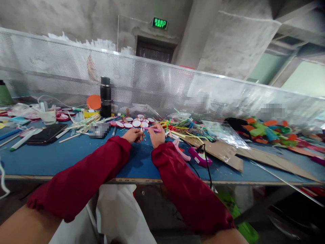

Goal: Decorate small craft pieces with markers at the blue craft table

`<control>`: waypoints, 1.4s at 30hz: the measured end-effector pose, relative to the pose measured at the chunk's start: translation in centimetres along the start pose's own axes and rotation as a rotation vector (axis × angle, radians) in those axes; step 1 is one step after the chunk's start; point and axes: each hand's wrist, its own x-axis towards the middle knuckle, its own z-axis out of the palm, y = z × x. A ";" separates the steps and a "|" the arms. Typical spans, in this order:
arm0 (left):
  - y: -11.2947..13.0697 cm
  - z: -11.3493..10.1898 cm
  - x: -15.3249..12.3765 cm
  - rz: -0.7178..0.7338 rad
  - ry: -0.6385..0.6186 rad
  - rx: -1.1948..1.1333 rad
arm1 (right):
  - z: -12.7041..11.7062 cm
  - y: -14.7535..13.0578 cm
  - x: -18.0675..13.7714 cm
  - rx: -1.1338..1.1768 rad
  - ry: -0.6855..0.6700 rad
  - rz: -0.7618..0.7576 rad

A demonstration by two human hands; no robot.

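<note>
My left hand (133, 135) is closed in a pinch above the blue tabletop (141, 159). A small pale piece stands up at its fingertips, too small to name. Just to the right, my right hand (157, 136) is wrapped round a slim pink pen (155, 129). The pen's tip points left at the small piece; whether they touch I cannot tell. Behind both hands lie several white, red-rimmed round discs (136, 123). Pink-handled pliers (183, 152) rest beside my right sleeve, near a purple tool (199, 157) with a black cord.
At the left are a black phone (47, 133), thin wooden sticks (83, 126) and a black bottle (105, 97). Colourful pipe cleaners (195, 127) and cardboard strips (215, 152) lie to the right. A perforated metal screen (157, 79) runs along the back.
</note>
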 end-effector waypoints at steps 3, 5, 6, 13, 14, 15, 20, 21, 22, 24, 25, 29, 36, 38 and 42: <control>0.0 0.1 -0.1 -0.016 0.004 0.003 | 0.0 0.0 0.0 0.000 -0.010 -0.012; -0.1 0.1 -0.1 -0.010 -0.005 0.006 | 0.1 0.1 0.0 -0.009 -0.007 -0.009; -0.2 0.1 -0.1 -0.006 -0.008 0.006 | 0.1 0.1 0.0 -0.012 -0.008 -0.005; -0.6 0.0 0.2 0.010 -0.027 0.006 | 0.1 0.4 0.1 -0.016 -0.024 0.006; -0.6 -0.1 0.2 0.012 -0.030 0.009 | 0.1 0.4 0.1 -0.014 -0.030 0.011; -0.6 -0.1 0.2 0.013 -0.032 0.013 | 0.1 0.4 0.1 -0.014 -0.030 0.015; -0.7 -0.1 0.2 0.016 -0.043 0.013 | 0.1 0.3 0.1 -0.012 -0.024 0.024; -0.7 -0.1 0.1 0.016 -0.045 0.011 | 0.1 0.3 0.2 -0.013 -0.027 0.027; -0.7 -0.1 0.1 0.014 -0.047 0.009 | 0.1 0.3 0.2 -0.016 -0.029 0.029; -0.6 0.0 0.1 0.004 -0.043 0.006 | 0.1 0.3 0.2 -0.026 -0.023 0.032; -0.5 0.0 0.0 -0.001 -0.041 0.005 | 0.1 0.3 0.2 -0.027 -0.019 0.033; -0.3 0.0 -0.1 0.004 -0.039 -0.001 | 0.1 0.4 0.2 0.001 -0.042 0.042; -0.4 0.0 0.0 0.006 -0.041 0.010 | 0.0 0.3 0.2 0.010 -0.032 0.039; -0.4 0.0 0.0 0.011 -0.042 0.009 | 0.0 0.3 0.2 0.015 -0.032 0.036; -0.5 0.0 0.0 0.024 -0.045 0.006 | 0.0 0.3 0.2 0.023 -0.009 0.032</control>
